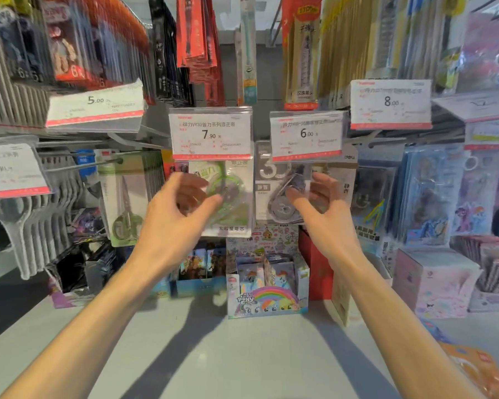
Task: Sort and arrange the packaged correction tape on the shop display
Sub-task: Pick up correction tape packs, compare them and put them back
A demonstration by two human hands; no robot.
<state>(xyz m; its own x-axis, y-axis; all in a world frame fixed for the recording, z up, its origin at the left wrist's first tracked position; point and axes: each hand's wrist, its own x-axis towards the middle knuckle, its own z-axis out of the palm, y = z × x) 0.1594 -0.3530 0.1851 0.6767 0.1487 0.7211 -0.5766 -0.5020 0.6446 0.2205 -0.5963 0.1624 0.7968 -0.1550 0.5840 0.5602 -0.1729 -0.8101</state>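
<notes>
Both hands were raised to the middle of the display, where two kinds of packaged correction tape hung side by side on hooks under their price tags. The left hand point(182, 205) was in front of the green correction tape pack point(231, 197) below the 7.90 price tag point(211, 133), its fingers loosely spread and lightly curled; it seemed to hold nothing, though motion blur left it unclear whether the fingertips touched the pack. The right hand point(320, 203) was likewise relaxed and part open at the right edge of the grey correction tape pack point(277, 194) under the 6.00 price tag point(307, 135), gripping nothing that could be seen. Each front pack hung under its own tag, the green one tilted slightly. Judging by this, the sorting was at an early or middle stage: the packs still needed straightening and the rows behind checking. The surface point(213, 355) below carried card boxes point(267, 295).
</notes>
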